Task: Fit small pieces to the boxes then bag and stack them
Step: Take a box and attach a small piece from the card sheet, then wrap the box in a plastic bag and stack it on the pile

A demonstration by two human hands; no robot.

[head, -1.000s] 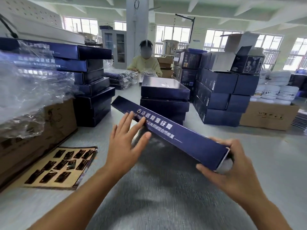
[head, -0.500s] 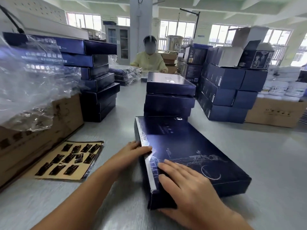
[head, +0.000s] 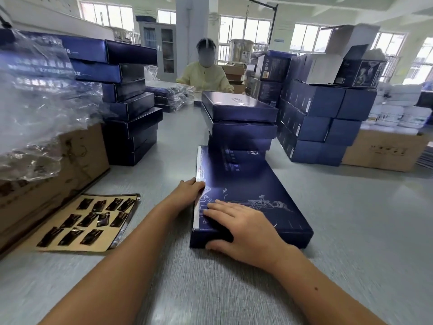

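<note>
A flat dark-blue box with a pale line drawing on its lid lies on the grey table, its long side pointing away from me. My left hand touches the box's left edge about halfway along. My right hand lies flat on the lid at the near left corner, fingers straight, thumb against the front wall. A tan backing sheet with several small dark pieces lies on the table to the left of my left arm. A heap of clear plastic bags sits on top of a brown carton at far left.
A stack of three like boxes stands right behind the flat box. A taller stack stands at left, blue cartons at right, brown cartons at both sides. A person works across the table.
One second ago both hands held the box on its edge in the air. It now lies flat on the table, squared up lengthwise, with the right hand on its lid.
</note>
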